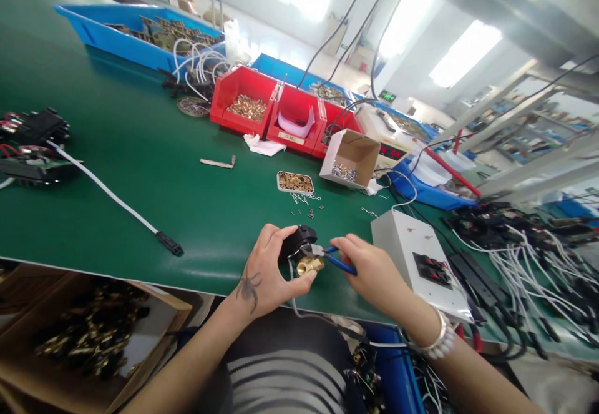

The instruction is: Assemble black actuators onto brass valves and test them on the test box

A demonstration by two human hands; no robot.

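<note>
At the front edge of the green table, my left hand (269,271) is closed around a black valve actuator (305,235) with a brass valve body (309,266) on it. The thumb presses near the brass part, and a grey cable runs down from the assembly. My right hand (367,265) grips blue-handled pliers (345,265). Their metal jaws reach between the black housing and the brass; exactly what they pinch is too small to see. Beyond lie several wire clips (304,198), small screws (311,213) and a small tray (294,182) of brass pieces.
Red bins (246,103) stand at the back, beside an open cardboard box (350,158) of small metal parts. A white box (416,264) sits to the right, near many cabled units (524,264). At left, a white cable (112,198) crosses the green table (187,214).
</note>
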